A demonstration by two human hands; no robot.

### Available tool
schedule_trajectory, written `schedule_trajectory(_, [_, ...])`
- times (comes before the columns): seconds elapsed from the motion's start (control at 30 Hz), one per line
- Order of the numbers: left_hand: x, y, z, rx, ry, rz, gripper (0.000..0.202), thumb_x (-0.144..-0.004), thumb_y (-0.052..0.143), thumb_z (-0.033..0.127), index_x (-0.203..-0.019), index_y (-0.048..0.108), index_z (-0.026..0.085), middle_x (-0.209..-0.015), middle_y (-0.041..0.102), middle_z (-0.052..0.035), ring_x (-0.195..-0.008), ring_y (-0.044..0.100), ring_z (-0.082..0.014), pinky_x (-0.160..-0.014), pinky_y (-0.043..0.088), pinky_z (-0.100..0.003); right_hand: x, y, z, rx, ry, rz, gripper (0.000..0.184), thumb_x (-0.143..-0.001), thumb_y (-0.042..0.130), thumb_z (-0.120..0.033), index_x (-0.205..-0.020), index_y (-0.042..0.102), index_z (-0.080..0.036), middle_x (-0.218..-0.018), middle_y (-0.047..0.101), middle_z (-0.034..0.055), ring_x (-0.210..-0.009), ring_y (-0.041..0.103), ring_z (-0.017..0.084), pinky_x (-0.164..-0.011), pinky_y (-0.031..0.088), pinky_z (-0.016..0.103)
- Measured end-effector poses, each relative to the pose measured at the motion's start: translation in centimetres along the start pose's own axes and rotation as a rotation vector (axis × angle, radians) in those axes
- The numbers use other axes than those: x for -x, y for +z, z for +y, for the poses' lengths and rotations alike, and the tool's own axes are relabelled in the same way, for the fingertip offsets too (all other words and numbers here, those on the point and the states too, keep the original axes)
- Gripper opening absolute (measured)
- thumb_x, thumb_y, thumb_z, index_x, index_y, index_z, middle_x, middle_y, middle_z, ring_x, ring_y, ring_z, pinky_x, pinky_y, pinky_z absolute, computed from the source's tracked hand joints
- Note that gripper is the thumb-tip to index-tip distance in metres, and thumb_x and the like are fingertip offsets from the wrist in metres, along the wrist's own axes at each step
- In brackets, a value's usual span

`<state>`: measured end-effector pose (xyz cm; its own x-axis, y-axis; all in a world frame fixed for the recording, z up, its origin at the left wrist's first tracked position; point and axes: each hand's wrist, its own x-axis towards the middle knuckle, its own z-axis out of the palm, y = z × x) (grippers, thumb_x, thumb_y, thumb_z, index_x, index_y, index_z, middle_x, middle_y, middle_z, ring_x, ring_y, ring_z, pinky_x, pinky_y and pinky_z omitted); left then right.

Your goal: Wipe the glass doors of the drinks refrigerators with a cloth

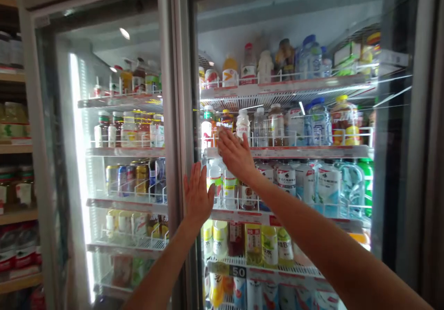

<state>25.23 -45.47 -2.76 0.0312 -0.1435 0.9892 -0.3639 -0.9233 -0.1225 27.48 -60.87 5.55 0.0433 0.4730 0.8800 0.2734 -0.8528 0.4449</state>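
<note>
My left hand [199,194] is raised with its fingers stretched upward, palm toward the metal door frame [180,115] and the left edge of the right-hand glass door [277,14]. Higher and a little to the right, my right hand [236,155] is held flat at that same door, its fingers pointing up and left and slightly blurred. I see nothing held in either hand. Whether the palms press on the glass cannot be made out. Behind the door, a white bottle [243,124] and a dark bottle with a yellow cap [226,118] show just above the right hand's fingers.
Both doors belong to a lit drinks cooler with several wire shelves [312,151] of bottles and cans. The left-hand glass door [104,37] looks closed. At the far left, an open wooden shelf [15,149] holds jars and packages. A bright light strip [81,176] runs upright inside.
</note>
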Motion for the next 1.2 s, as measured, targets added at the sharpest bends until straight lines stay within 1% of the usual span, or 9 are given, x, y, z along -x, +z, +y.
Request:
schedule_trajectory(0.13, [-1.0, 1.5, 1.0, 0.053, 0.019, 0.001, 0.056, -0.093, 0.037, 0.028, -0.144, 0.019, 0.015, -0.147, 0.030, -0.0161, -0.141, 0.016, -0.0195, -0.115, 0.012, -0.043, 4.5, -2.5, 3.2, 0.066, -0.125, 0.032, 0.037, -0.089, 0.043, -0.023, -0.125, 0.050, -0.023, -0.140, 0.044, 0.0018, -0.138, 0.024, 0.017, -0.116, -0.002, 0.045])
schedule_trajectory(0.37, [-4.8, 3.8, 4.2, 0.105, 0.013, 0.022, 0.059, -0.092, 0.038, 0.034, -0.145, 0.018, 0.016, -0.148, 0.027, -0.0155, -0.140, 0.020, -0.0233, -0.114, 0.013, -0.048, 9.8, -7.4, 13.4, 0.293, 0.449, 0.387, 0.046, -0.091, 0.039, -0.026, -0.137, 0.039, -0.021, -0.136, 0.047, 0.0112, -0.132, 0.037, 0.021, -0.110, 0.015, 0.049])
schedule_trajectory(0.53, [-7.3, 5.4, 7.6, 0.148, -0.004, 0.016, 0.064, -0.092, 0.036, 0.042, -0.145, 0.016, 0.014, -0.148, 0.026, -0.0166, -0.140, 0.019, -0.0271, -0.113, 0.013, -0.053, 12.5, -8.6, 15.6, 0.246, 0.209, 0.231, 0.049, -0.089, 0.044, -0.025, -0.137, 0.037, -0.025, -0.134, 0.051, 0.0071, -0.131, 0.039, 0.018, -0.112, 0.015, 0.045])
schedule_trajectory(0.7, [-7.3, 6.3, 8.4, 0.142, -0.011, 0.017, 0.069, -0.092, 0.035, 0.044, -0.147, 0.006, 0.014, -0.150, 0.021, -0.0174, -0.141, 0.013, -0.0269, -0.112, 0.014, -0.052, 14.8, -11.0, 22.2, 0.424, 0.727, 0.515, 0.046, -0.091, 0.032, -0.031, -0.131, 0.047, -0.013, -0.132, 0.049, 0.0192, -0.127, 0.043, 0.028, -0.101, 0.028, 0.055])
schedule_trajectory(0.8, [-7.1, 6.4, 8.3, 0.123, -0.004, 0.052, 0.069, -0.092, 0.035, 0.043, -0.147, 0.003, 0.016, -0.150, 0.021, -0.0164, -0.141, 0.013, -0.0263, -0.113, 0.014, -0.051, 13.4, -10.4, 21.1, 0.398, 0.686, 0.495, 0.045, -0.091, 0.034, -0.031, -0.131, 0.046, -0.014, -0.133, 0.049, 0.0177, -0.129, 0.041, 0.027, -0.102, 0.029, 0.054])
schedule_trajectory(0.97, [-7.5, 6.0, 7.4, 0.122, 0.010, 0.046, 0.068, -0.091, 0.034, 0.047, -0.147, 0.008, 0.016, -0.149, 0.025, -0.0164, -0.140, 0.019, -0.0264, -0.113, 0.015, -0.050, 10.5, -9.2, 16.7, 0.237, 0.109, 0.189, 0.045, -0.089, 0.043, -0.025, -0.134, 0.042, -0.023, -0.134, 0.051, 0.0057, -0.132, 0.036, 0.017, -0.113, 0.019, 0.044])
schedule_trajectory(1.03, [-7.8, 5.7, 6.6, 0.118, -0.021, 0.032, 0.068, -0.091, 0.033, 0.049, -0.146, 0.012, 0.015, -0.149, 0.024, -0.0166, -0.140, 0.019, -0.0265, -0.113, 0.017, -0.049, 9.9, -9.6, 18.1, 0.225, 0.187, 0.255, 0.046, -0.090, 0.040, -0.025, -0.137, 0.039, -0.023, -0.135, 0.049, 0.0072, -0.131, 0.037, 0.018, -0.113, 0.017, 0.046])
schedule_trajectory(1.13, [-8.0, 5.4, 5.5, 0.095, -0.059, -0.002, 0.068, -0.091, 0.030, 0.052, -0.146, 0.015, 0.015, -0.149, 0.024, -0.0164, -0.140, 0.020, -0.0264, -0.113, 0.016, -0.050, 8.5, -9.3, 20.1, 0.236, 0.526, 0.433, 0.049, -0.092, 0.033, -0.028, -0.139, 0.036, -0.018, -0.139, 0.043, 0.0129, -0.133, 0.035, 0.026, -0.109, 0.017, 0.055])
schedule_trajectory(1.2, [-8.1, 5.2, 5.1, 0.077, -0.055, -0.027, 0.067, -0.091, 0.029, 0.052, -0.146, 0.015, 0.015, -0.149, 0.025, -0.0158, -0.139, 0.023, -0.0258, -0.114, 0.015, -0.049, 7.3, -8.3, 18.8, 0.217, 0.527, 0.412, 0.049, -0.091, 0.033, -0.028, -0.140, 0.035, -0.019, -0.141, 0.041, 0.0119, -0.134, 0.031, 0.026, -0.109, 0.018, 0.055])
